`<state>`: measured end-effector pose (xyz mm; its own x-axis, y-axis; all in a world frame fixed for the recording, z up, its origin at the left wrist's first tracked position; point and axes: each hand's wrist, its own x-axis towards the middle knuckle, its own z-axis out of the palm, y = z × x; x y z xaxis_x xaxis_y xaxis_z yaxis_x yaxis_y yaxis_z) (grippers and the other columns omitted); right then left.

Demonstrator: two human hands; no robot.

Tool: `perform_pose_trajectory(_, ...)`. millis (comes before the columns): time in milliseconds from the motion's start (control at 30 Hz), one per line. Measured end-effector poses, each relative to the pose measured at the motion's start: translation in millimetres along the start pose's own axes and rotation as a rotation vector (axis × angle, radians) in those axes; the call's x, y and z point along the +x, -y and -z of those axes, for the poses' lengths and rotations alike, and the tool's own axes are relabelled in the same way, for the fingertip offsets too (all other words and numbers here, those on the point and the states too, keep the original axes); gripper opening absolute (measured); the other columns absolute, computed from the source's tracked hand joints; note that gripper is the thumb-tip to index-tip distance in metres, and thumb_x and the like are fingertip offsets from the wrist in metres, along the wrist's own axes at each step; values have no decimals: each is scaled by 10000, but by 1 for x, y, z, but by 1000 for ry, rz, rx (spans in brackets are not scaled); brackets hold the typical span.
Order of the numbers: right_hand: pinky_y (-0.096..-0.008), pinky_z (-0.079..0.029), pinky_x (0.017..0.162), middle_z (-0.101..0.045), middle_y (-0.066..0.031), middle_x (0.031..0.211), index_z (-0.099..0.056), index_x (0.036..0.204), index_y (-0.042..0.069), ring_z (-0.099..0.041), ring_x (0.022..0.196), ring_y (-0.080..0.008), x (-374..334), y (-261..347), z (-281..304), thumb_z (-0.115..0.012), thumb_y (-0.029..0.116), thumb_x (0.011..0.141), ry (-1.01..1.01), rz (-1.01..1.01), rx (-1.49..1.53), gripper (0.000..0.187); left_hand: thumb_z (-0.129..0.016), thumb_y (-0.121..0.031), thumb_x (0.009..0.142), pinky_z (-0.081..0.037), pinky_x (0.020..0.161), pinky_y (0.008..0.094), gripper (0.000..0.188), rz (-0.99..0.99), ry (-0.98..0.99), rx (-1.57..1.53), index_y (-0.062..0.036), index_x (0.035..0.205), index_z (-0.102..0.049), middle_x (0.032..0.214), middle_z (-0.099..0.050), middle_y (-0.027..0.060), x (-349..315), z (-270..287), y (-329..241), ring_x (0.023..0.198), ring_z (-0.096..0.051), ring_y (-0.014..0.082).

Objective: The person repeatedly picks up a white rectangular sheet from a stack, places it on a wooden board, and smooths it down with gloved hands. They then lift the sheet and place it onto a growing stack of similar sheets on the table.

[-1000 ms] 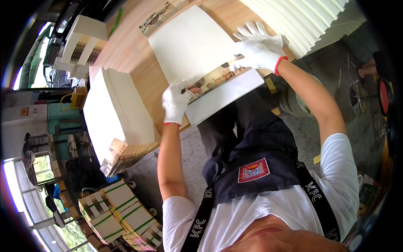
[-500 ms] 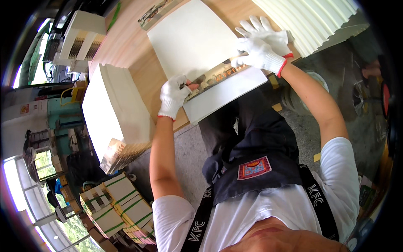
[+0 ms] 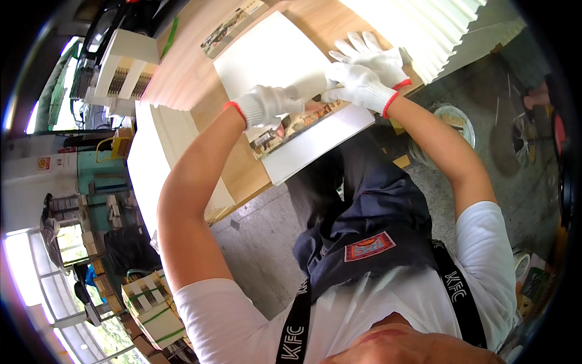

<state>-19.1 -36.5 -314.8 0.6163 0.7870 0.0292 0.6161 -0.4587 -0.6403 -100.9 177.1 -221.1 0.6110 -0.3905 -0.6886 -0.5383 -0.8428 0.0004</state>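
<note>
A printed paper band [image 3: 267,141] lies across a white sheet or stack of paper [image 3: 273,54] near the table's front edge. My left hand [image 3: 270,106], in a white glove with bare fingertips showing, lies over the band with its fingers stretched to the right; its thumb touches the band's left part. My right hand [image 3: 357,85], also gloved, is closed at the band's right end, fingers pinched there; the exact hold is partly hidden. Just beyond it a loose white glove [image 3: 370,54] with a red cuff lies on the table.
Another printed band [image 3: 233,27] rests at the far side of the wooden table [image 3: 182,67]. A tall stack of white paper [image 3: 148,151] stands at left, banded bundles [image 3: 127,67] behind it. Ridged white stacks [image 3: 418,30] fill the far right. A bucket [image 3: 451,121] stands on the floor.
My left hand has moved right and away from me along the band, its forearm swinging across the left paper stack. The right hand stays at the band's right end.
</note>
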Motion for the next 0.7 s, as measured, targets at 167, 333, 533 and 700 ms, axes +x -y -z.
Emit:
perform_pose_trajectory(167, -382, -433, 956, -601, -12, 1267, -665, 1052, 194, -495, 1241, -190, -9, -19, 18, -653, 367, 892, -334, 107, -505, 236, -904, -264, 601, -541, 834, 424, 1010, -5, 28, 28, -440, 1457, -399, 1291, -535, 61, 18, 3, 9, 1041, -638, 311)
perform_pose_trajectory(333, -410, -406, 1017, -578, 7, 1284, -662, 1212, 258, -528, 1203, -201, -20, -62, 30, -628, 269, 899, -336, -135, -540, 315, -893, -214, 629, -535, 843, 421, 1041, -64, 56, -37, -453, 1484, -349, 1278, -535, 58, 25, 0, 16, 1050, -630, 310)
perform_pose_trajectory(533, -370, -450, 924, -621, 56, 963, -696, 1043, 256, -605, 993, -180, -41, -6, 22, -728, 203, 761, -312, 618, -511, 288, -877, -170, 662, -553, 778, 421, 1029, -28, 115, -41, -428, 1495, -330, 1298, -528, 50, 40, -8, 27, 991, -665, 302)
perform_pose_trajectory(700, -339, -500, 831, -634, 13, 944, -705, 973, 166, -630, 928, -149, -13, 8, -9, -722, 191, 740, -87, 750, -488, 235, -798, -228, 740, -571, 752, 435, 865, -94, 36, 175, -344, 1481, -367, 1318, -534, 80, 39, -8, 26, 923, -699, 320)
